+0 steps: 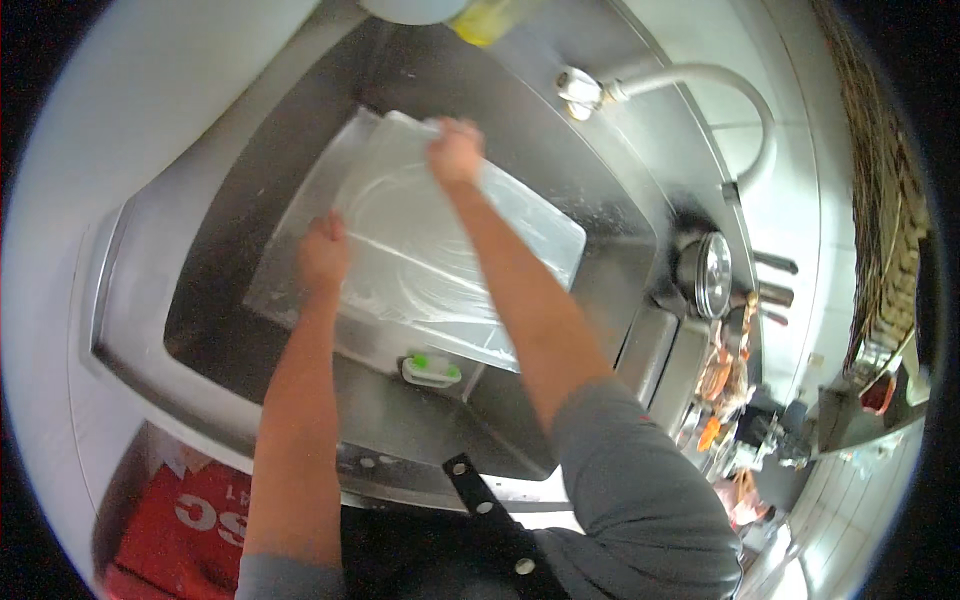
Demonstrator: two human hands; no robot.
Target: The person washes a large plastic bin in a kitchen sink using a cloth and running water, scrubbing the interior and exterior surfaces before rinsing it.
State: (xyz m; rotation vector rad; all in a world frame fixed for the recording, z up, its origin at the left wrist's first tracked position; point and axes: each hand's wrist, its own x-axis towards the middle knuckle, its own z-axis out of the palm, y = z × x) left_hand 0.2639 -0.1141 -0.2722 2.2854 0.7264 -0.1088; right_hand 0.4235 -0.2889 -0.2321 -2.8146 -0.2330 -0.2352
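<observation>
A large rectangular pale panel [420,255], wet and streaked with suds, lies tilted in a deep stainless steel sink [217,300]. What looks like a second sheet or a raised side shows along its left. My left hand [324,251], blurred, has its fingers curled at the panel's left edge. Farther off, my right hand [455,154] closes over the far edge, my forearm crossing above the panel. A small white and green brush or sponge holder [431,371] is by the near side of the panel.
A tap [579,94] with a curved white hose [712,71] is mounted at the back right. To the right stand a lidded pot [712,274] and knife handles [776,262]. A red bag [180,525] sits low at left. A yellow object [480,26] is at the top.
</observation>
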